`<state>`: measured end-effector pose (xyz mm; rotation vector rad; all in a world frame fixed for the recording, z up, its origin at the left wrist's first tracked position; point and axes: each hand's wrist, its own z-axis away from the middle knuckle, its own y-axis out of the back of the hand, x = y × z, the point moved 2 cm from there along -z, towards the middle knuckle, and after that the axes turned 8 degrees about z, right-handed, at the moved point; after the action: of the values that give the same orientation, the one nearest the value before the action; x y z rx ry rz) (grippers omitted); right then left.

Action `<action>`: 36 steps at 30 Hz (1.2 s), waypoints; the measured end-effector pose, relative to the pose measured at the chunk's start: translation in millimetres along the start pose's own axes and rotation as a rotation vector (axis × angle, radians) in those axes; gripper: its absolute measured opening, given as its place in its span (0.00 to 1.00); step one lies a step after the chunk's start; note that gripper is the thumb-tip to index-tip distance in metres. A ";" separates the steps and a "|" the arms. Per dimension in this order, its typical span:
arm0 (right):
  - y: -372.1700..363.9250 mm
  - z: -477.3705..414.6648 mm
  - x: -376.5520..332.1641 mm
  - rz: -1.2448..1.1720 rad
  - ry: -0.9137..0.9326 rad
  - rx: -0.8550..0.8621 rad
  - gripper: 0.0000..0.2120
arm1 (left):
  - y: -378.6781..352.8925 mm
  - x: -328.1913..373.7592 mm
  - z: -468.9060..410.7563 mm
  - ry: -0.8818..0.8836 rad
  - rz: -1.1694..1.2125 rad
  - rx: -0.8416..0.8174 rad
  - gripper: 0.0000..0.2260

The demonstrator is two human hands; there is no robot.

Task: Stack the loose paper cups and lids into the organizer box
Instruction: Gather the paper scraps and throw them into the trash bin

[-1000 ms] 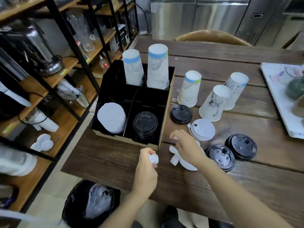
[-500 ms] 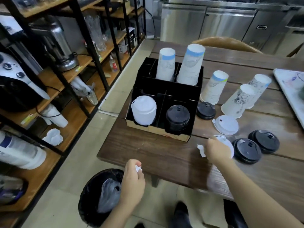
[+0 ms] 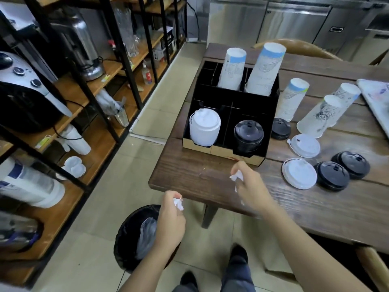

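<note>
Across the wooden table (image 3: pixel 315 209), from my spot by the shelving, the black organizer box (image 3: pixel 229 114) is the biggest thing, sitting near the table's nine o'clock edge. Two tall stacks of inverted paper cups (image 3: pixel 263 70) fill its twelve o'clock compartments; a stack of white lids (image 3: pixel 204 128) and a stack of black lids (image 3: pixel 248 133) fill the six o'clock pair. At three o'clock of the box stand three loose paper cups (image 3: pixel 294 100), upside down, two of them leaning together. Near them lie one black lid (image 3: pixel 281 128) just beside the box wall, two loose white lids (image 3: pixel 299 173), and two more black lids (image 3: pixel 333 174) touching each other.

Below the table's corner stands a lined trash bin (image 3: pixel 145 237). The left hand (image 3: pixel 170 220) hovers above it, fingers pinched on a crumpled paper scrap (image 3: pixel 178 204). The right hand (image 3: pixel 250 186) is over the table edge, closed around another white scrap (image 3: pixel 236 177).

Those cups look light and easily crushed; I'd take one by the stiff closed base and nest it gently. The lids look thin, slick plastic, best lifted by the rim.
</note>
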<state>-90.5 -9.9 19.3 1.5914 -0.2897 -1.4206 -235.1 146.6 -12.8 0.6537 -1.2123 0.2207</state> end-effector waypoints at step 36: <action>-568.2 -94.9 122.4 0.179 -0.098 -0.658 0.14 | 4.1 -490.8 -88.2 0.753 0.168 0.428 0.10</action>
<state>-197.3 245.7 -500.4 0.9377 -0.0088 -1.2788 -341.8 289.0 -478.6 0.7410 -0.4863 0.8062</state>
